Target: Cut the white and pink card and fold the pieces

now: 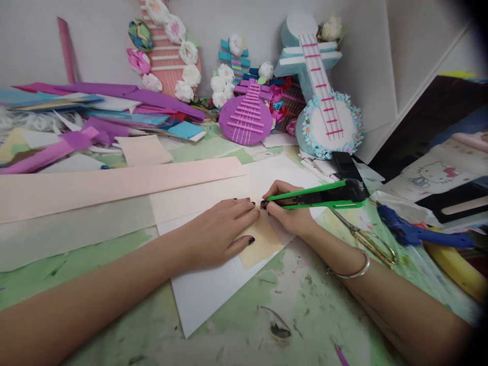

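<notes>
My left hand (224, 231) lies flat with its fingers stretched out, pressing on a small cream paper piece (263, 244) that rests on a white board (209, 290). My right hand (287, 211) grips a green and black utility knife (316, 195) near its front end, like a pen. The knife's front end is close to the left fingertips, over the cream piece; its blade cannot be made out. A long pale pink paper strip (114, 184) reaches from the left edge onto the board, beside a translucent whitish sheet (95, 231).
Gold-handled scissors (371, 244) and a blue glue gun (419, 229) lie at right, near a yellow tape roll (457, 267). Along the back stand a purple paper instrument (246, 119) and a pale blue one (328, 112). Coloured paper scraps (125, 104) pile up at left.
</notes>
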Tool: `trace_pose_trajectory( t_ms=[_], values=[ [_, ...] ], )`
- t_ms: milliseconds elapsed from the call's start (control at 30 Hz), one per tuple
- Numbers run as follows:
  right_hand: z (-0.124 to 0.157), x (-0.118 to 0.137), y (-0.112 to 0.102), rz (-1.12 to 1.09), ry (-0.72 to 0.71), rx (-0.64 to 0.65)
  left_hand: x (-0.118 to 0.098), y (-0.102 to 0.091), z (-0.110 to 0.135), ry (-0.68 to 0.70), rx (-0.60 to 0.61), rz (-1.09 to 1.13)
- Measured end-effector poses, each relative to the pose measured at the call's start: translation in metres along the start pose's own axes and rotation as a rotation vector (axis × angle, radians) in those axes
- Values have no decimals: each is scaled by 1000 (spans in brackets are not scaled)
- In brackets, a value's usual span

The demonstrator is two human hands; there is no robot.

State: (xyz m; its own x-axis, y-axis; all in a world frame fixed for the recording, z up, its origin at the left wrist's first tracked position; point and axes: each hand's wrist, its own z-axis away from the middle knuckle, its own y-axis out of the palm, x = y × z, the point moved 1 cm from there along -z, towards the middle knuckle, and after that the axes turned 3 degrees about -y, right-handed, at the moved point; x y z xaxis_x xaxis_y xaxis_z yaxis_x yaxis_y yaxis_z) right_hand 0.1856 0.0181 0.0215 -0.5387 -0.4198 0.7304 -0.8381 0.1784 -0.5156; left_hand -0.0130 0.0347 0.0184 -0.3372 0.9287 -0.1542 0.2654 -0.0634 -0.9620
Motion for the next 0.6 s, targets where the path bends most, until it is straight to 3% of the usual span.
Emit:
trace_pose_trajectory(
  t_ms=[600],
  values=[
    [3,-2,-1,37,-37,29,1,0,0,3,3,11]
  ],
)
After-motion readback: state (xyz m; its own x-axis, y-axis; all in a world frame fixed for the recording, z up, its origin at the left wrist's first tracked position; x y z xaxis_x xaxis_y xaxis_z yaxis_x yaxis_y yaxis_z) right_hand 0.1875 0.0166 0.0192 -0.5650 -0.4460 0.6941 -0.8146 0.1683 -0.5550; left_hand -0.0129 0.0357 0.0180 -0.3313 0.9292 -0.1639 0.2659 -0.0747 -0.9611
